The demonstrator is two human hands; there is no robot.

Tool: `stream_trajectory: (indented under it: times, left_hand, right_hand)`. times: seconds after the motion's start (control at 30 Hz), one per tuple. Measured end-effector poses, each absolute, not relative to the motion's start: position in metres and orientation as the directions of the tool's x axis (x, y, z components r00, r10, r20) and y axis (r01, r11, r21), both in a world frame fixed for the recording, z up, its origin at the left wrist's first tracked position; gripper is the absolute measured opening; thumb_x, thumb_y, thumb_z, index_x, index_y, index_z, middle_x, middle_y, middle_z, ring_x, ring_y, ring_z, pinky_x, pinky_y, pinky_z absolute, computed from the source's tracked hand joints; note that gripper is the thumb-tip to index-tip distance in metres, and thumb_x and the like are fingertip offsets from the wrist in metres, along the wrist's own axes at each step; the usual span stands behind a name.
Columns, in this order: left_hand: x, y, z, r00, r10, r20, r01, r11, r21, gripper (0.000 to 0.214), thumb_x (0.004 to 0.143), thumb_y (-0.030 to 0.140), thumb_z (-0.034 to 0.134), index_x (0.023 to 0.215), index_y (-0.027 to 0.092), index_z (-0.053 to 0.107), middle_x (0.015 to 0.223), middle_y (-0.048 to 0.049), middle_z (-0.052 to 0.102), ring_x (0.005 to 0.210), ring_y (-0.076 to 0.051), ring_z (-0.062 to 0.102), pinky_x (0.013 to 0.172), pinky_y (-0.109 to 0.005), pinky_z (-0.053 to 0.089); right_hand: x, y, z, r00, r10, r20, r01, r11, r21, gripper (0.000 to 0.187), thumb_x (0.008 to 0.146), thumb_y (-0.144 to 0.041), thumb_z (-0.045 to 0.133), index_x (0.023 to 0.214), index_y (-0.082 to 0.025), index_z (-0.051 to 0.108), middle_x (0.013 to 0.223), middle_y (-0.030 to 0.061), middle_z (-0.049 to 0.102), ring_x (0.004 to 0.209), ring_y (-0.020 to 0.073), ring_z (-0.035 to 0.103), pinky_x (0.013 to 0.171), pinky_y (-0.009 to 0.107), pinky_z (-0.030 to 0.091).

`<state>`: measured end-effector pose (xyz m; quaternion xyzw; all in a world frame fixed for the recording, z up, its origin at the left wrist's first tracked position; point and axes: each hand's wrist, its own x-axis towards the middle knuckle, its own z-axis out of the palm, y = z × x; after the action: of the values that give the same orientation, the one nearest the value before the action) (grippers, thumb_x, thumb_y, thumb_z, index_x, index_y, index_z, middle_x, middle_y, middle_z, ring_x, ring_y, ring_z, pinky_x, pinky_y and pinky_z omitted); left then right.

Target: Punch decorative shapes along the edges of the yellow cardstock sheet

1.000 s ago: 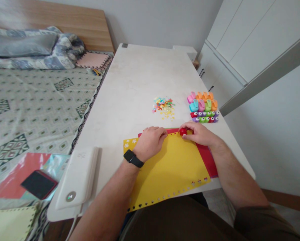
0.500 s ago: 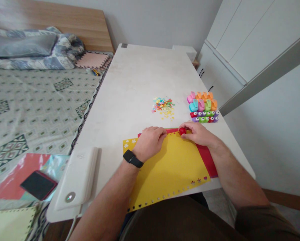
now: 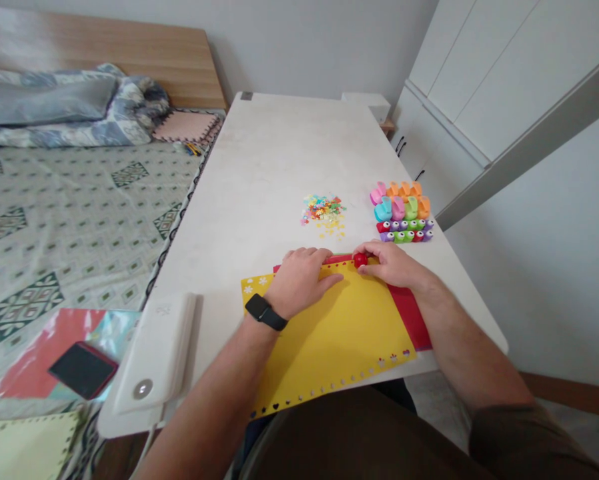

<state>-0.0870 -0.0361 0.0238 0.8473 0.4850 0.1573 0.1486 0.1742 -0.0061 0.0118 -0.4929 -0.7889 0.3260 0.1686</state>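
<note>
My right hand grips a small red craft punch at the far edge of a yellow sheet of paper. Small cut-out shapes run along the sheet's far and near edges. Resting on the sheet's upper left part is my left hand, a dark watch on its wrist, its thumb apart from the fingers and nothing held. Red paper shows from beneath the yellow sheet. Beyond the hands lies a pile of colourful paper confetti. Several colourful craft punches stand in rows to its right.
A white device with a round button and a cable stands at the table's left edge. On the bed lie a phone, coloured paper in clear wrap and a pale yellow punched sheet. A white cabinet rises at the right.
My left thumb has spread away from the fingers over the yellow sheet. My right hand still holds the red punch at the far edge. The view has shifted slightly.
</note>
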Motion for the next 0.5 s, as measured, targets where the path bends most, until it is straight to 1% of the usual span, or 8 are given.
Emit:
stream_trajectory:
  times: [0.13, 0.27, 0.37, 0.5]
  left_hand:
    - [-0.067, -0.033, 0.03, 0.527, 0.845, 0.091, 0.763, -0.518, 0.386, 0.051, 0.092, 0.061, 0.063, 0.119, 0.019, 0.065, 0.107, -0.0133, 0.074, 0.103, -0.031, 0.069, 0.092, -0.042, 0.05]
    - [-0.044, -0.022, 0.028, 0.539, 0.842, 0.011, 0.785, -0.507, 0.356, 0.054, 0.087, 0.066, 0.066, 0.108, 0.017, 0.066, 0.102, -0.0141, 0.074, 0.098, -0.032, 0.07, 0.086, -0.041, 0.052]
    - [-0.034, -0.013, 0.024, 0.565, 0.825, -0.03, 0.764, -0.509, 0.397, 0.052, 0.087, 0.065, 0.067, 0.107, 0.017, 0.066, 0.103, -0.0125, 0.075, 0.095, -0.029, 0.071, 0.082, -0.036, 0.051]
    - [-0.031, -0.009, 0.021, 0.58, 0.814, -0.031, 0.739, -0.51, 0.439, 0.052, 0.086, 0.065, 0.067, 0.105, 0.017, 0.066, 0.1, -0.0111, 0.075, 0.091, -0.027, 0.071, 0.075, -0.033, 0.05]
  right_hand:
    - [0.173, -0.007, 0.011, -0.482, 0.875, -0.033, 0.659, 0.338, -0.672, 0.025, 0.083, -0.027, 0.074, 0.108, -0.023, 0.073, 0.102, 0.0049, 0.072, 0.093, 0.0238, 0.065, 0.087, 0.038, 0.049]
    - [0.171, -0.009, 0.012, -0.492, 0.87, -0.023, 0.652, 0.351, -0.672, 0.026, 0.082, -0.022, 0.073, 0.107, -0.021, 0.073, 0.101, 0.0055, 0.071, 0.094, 0.0239, 0.065, 0.087, 0.037, 0.048]
    - [0.17, -0.009, 0.013, -0.489, 0.872, -0.027, 0.657, 0.348, -0.669, 0.024, 0.081, -0.02, 0.073, 0.104, -0.021, 0.073, 0.101, 0.0058, 0.071, 0.093, 0.0239, 0.065, 0.085, 0.036, 0.047]
    - [0.17, -0.009, 0.013, -0.491, 0.871, -0.026, 0.655, 0.349, -0.67, 0.021, 0.08, -0.019, 0.073, 0.101, -0.02, 0.072, 0.1, 0.0057, 0.071, 0.092, 0.0239, 0.065, 0.083, 0.035, 0.047]
